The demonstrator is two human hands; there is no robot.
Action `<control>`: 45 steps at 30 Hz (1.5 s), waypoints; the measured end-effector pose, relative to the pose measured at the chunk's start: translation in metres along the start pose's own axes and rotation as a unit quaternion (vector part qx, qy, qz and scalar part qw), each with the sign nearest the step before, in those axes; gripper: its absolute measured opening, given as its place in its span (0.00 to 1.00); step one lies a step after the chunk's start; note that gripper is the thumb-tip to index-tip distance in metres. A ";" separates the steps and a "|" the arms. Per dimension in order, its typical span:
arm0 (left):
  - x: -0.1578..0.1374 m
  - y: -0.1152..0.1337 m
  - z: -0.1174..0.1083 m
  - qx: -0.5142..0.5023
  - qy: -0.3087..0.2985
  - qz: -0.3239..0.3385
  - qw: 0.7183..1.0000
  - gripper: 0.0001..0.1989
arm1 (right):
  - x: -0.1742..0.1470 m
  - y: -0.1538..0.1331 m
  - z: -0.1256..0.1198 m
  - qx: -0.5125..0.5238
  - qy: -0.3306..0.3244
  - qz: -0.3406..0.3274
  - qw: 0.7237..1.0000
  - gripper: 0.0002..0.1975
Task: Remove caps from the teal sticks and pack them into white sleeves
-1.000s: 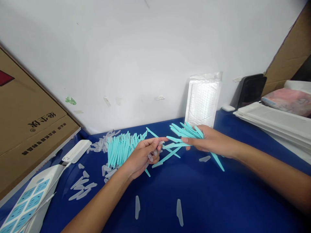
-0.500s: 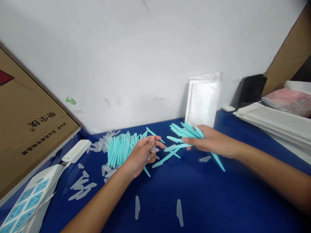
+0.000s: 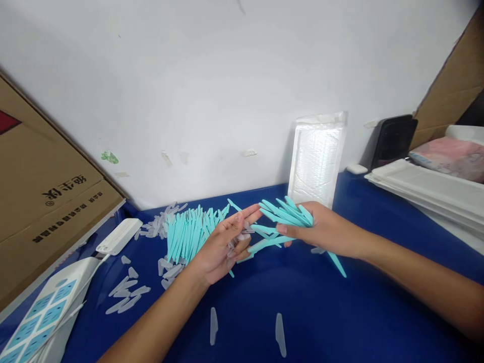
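Note:
My right hand point(image 3: 313, 224) is closed around a loose bunch of turquoise eyebrow razors point(image 3: 285, 214), their ends fanning out to the left. One razor point(image 3: 336, 263) sticks out below that hand. My left hand point(image 3: 227, 242) has its fingers curled over several clear plastic blade caps point(image 3: 235, 242), and its fingertips reach the ends of the bunch. Behind my left hand lies a row of turquoise razors point(image 3: 187, 232), packed side by side. Part of this row and a few loose razors are hidden by my hands.
Clear caps lie in a pile point(image 3: 157, 224) and a scattered group point(image 3: 126, 292); two single caps point(image 3: 280, 334) lie in front. A power strip point(image 3: 41, 312), white box point(image 3: 119, 236) and carton point(image 3: 49, 191) stand left. A bubble mailer point(image 3: 315, 161) leans on the wall; white mailers point(image 3: 427, 186) are stacked right.
My hands have come together: the right moved slightly left with the razors, and the left moved right with its fingers stretching to the razor ends. The grips look unchanged.

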State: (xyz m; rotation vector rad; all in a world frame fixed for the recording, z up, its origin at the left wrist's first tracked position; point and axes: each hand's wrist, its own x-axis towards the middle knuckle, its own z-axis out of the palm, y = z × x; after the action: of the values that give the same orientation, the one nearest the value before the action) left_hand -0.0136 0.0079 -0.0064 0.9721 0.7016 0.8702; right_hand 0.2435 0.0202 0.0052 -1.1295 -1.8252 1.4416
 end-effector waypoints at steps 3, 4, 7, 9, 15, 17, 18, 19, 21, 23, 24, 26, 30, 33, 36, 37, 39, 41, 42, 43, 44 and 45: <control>0.000 -0.002 0.001 0.007 0.010 -0.006 1.000 0.19 | 0.001 0.002 0.003 -0.009 0.006 0.008 1.000 0.16; 0.000 -0.002 0.002 0.008 0.014 -0.007 1.000 0.19 | 0.001 0.003 0.004 -0.015 0.008 0.000 1.000 0.16; -0.001 -0.001 0.004 0.016 0.029 -0.021 0.999 0.21 | 0.002 0.004 0.005 -0.021 0.006 -0.038 0.999 0.16; -0.002 0.000 0.006 0.026 0.038 -0.039 0.998 0.23 | 0.001 0.003 0.006 -0.022 0.005 -0.049 0.999 0.18; -0.003 0.002 0.011 0.105 0.015 -0.050 0.993 0.26 | -0.003 -0.004 0.008 -0.026 0.023 -0.060 0.998 0.23; -0.002 0.000 0.010 0.119 0.013 -0.046 0.992 0.27 | -0.003 -0.006 0.007 -0.022 0.024 -0.068 0.997 0.22; -0.002 -0.001 0.009 0.121 0.013 -0.045 0.992 0.28 | -0.003 -0.006 0.007 -0.022 0.023 -0.070 0.997 0.21; -0.001 -0.002 0.008 0.121 0.015 -0.044 0.992 0.28 | -0.003 -0.006 0.006 -0.024 0.023 -0.071 0.997 0.21; 0.000 -0.004 0.007 0.129 0.021 -0.042 0.991 0.28 | -0.002 -0.005 0.004 -0.030 0.025 -0.064 0.997 0.20; 0.001 -0.005 0.006 0.160 0.037 -0.036 0.986 0.28 | -0.002 -0.004 0.002 -0.035 0.027 -0.055 0.997 0.19; 0.001 -0.005 0.006 0.183 0.047 -0.028 0.982 0.27 | -0.002 -0.003 0.002 -0.035 0.028 -0.051 0.998 0.18; 0.002 -0.004 0.006 0.226 0.064 -0.009 0.972 0.26 | -0.002 -0.003 0.000 -0.034 0.028 -0.050 0.998 0.18; 0.004 -0.004 0.004 0.276 0.078 0.026 0.958 0.23 | -0.003 -0.004 -0.002 -0.042 0.029 -0.052 0.997 0.18; 0.004 -0.005 0.003 0.311 0.074 0.044 0.947 0.23 | -0.003 -0.006 -0.002 -0.050 0.023 -0.044 0.998 0.20; 0.003 -0.005 0.005 0.350 0.053 0.046 0.934 0.25 | -0.003 -0.008 0.000 -0.054 0.017 -0.039 0.998 0.22; 0.002 -0.005 0.006 0.362 0.046 0.045 0.930 0.24 | -0.003 -0.008 0.001 -0.050 0.014 -0.042 0.998 0.22; 0.001 -0.003 0.008 0.382 0.033 0.045 0.922 0.23 | -0.003 -0.008 0.003 -0.034 0.012 -0.051 0.998 0.20; -0.001 -0.002 0.009 0.391 0.019 0.041 0.919 0.23 | -0.004 -0.007 0.005 -0.019 0.011 -0.055 0.998 0.18; -0.001 -0.001 0.010 0.392 0.013 0.040 0.919 0.23 | -0.004 -0.007 0.006 -0.015 0.012 -0.054 0.998 0.18; -0.002 0.000 0.010 0.392 0.010 0.040 0.919 0.23 | -0.004 -0.007 0.007 -0.013 0.012 -0.054 0.998 0.17; -0.002 0.000 0.011 0.392 0.009 0.042 0.919 0.23 | -0.004 -0.007 0.007 -0.012 0.014 -0.053 0.998 0.16; -0.003 0.001 0.012 0.393 0.010 0.044 0.918 0.23 | -0.005 -0.007 0.008 -0.012 0.015 -0.053 0.998 0.16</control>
State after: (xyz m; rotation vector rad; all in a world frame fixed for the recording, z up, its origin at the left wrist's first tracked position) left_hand -0.0055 0.0009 -0.0007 1.7228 1.0662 0.6716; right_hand 0.2372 0.0118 0.0104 -1.0434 -1.8567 1.3380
